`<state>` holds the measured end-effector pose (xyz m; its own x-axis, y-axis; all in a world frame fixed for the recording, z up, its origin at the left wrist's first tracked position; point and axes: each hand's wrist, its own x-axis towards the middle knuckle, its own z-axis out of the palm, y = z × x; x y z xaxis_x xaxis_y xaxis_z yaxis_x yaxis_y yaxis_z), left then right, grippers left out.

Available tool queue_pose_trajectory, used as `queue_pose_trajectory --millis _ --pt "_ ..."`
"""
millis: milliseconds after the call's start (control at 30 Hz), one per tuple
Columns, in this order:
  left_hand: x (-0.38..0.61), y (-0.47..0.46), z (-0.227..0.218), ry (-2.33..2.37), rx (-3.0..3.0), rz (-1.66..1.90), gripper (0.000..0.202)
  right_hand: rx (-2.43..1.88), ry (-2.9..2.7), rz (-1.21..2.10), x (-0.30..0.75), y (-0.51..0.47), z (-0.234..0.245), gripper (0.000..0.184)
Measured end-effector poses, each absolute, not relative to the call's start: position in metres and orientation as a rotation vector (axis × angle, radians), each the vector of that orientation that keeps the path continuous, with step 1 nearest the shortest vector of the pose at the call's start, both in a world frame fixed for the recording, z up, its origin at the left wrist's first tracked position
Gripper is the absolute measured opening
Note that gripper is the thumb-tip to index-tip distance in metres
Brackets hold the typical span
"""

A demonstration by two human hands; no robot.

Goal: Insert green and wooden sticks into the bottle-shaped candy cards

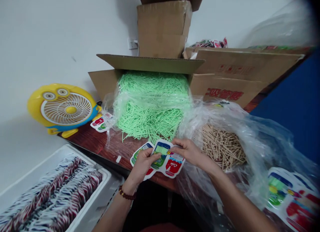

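Observation:
My left hand [143,163] and my right hand [190,151] both grip a strip of joined printed packets [160,158], coloured green, blue and red, over the front edge of the wooden table [87,138]. The left thumb presses on the middle packet; the right fingers pinch its upper right edge. A beaded bracelet [126,194] circles my left wrist. Right behind the packets lies a heap of green sticks [150,105] spilling from a plastic-lined cardboard box [150,63].
Brown sticks [221,145] lie in clear plastic at right. A yellow desk fan [63,108] stands left, loose packets [101,122] beside it. A white tray [82,212] of striped packets sits lower left. More printed packets [292,195] lie lower right. Cardboard boxes [163,28] stack behind.

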<state>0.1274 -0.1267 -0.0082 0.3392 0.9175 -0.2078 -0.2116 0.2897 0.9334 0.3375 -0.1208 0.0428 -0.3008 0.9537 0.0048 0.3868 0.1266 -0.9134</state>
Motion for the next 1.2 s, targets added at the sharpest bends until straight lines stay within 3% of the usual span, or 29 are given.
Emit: queue_pose_trajectory --millis 267,633,900,1200 --pt "0.139 -0.128 0.011 0.864 1.029 0.853 0.036 -1.288 -1.765 1.136 0.339 -0.124 0.036 0.012" --pt "0.158 -0.138 0.009 1.045 1.315 0.795 0.031 -1.208 -1.570 1.310 0.361 -0.146 0.022 0.008" --pt "0.168 -0.145 0.011 1.080 1.446 0.641 0.016 -1.377 -1.784 0.966 0.362 -0.164 0.018 0.005" --pt "0.185 -0.151 0.010 0.932 1.466 0.502 0.021 -1.423 -1.843 0.791 0.382 -0.185 0.012 0.022"
